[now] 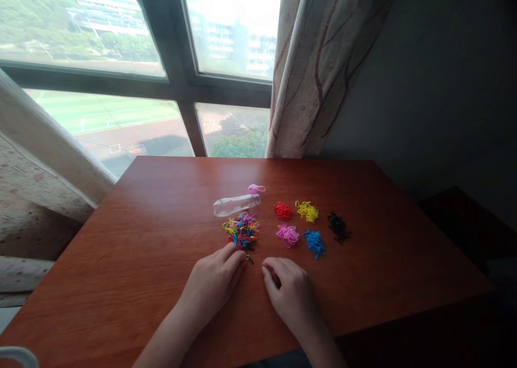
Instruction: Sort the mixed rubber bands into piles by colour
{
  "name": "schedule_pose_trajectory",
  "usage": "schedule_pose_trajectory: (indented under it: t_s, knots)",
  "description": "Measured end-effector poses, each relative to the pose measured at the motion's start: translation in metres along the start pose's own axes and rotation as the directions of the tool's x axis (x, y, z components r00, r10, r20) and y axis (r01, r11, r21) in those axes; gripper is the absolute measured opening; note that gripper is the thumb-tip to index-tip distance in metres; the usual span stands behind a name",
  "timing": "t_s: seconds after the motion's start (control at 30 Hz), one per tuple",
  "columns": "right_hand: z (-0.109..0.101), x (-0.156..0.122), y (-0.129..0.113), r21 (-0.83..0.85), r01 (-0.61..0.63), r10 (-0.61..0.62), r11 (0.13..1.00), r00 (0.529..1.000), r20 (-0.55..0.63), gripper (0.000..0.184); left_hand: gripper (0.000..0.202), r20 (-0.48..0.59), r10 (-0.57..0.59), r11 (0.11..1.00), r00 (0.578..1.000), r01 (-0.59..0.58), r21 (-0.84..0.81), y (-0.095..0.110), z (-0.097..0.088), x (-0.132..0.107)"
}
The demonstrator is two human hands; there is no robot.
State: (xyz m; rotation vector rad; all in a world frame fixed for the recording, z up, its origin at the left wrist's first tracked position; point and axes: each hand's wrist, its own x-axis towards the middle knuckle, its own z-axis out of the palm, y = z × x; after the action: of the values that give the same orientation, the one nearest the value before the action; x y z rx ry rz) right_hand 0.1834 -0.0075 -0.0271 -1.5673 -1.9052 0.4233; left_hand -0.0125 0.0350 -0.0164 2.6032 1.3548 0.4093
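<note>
A mixed pile of small coloured rubber bands [242, 229] lies in the middle of the table. My left hand [216, 273] is at its near edge, fingers closed together, with a yellow rubber band [247, 257] and a bit of black showing at the fingertips. To the right, my right hand [288, 284] rests with thumb and forefinger in a pinch; whatever is between them is too small to make out. Beyond it lie single-colour heaps: red bands [283, 210], yellow bands [308, 212], pink bands [287, 235], blue bands [314, 243] and black bands [338, 228].
Behind the mixed pile a clear plastic bottle [236, 205] lies on its side, its neck to the right. A pink looped cap [256, 188] sits just past the neck. The brown wooden table [161, 212] stands against a window, with a curtain [319, 61] hanging at its back edge.
</note>
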Motion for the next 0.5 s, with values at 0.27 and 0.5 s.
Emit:
schedule_pose_trajectory:
  t_s: [0.27, 0.5]
  knots:
    - [-0.001, 0.000, -0.002, -0.020, -0.007, 0.007, 1.000, 1.000, 0.018, 0.016, 0.025, -0.063, -0.029, 0.999, 0.998, 0.027, -0.034, 0.004, -0.007, 0.001]
    - [0.004, 0.008, -0.011, -0.052, -0.030, 0.033, 0.998, 0.998, 0.044, 0.013, 0.023, -0.040, 0.036, 0.996, 0.999, -0.038, -0.075, 0.023, -0.024, 0.060]
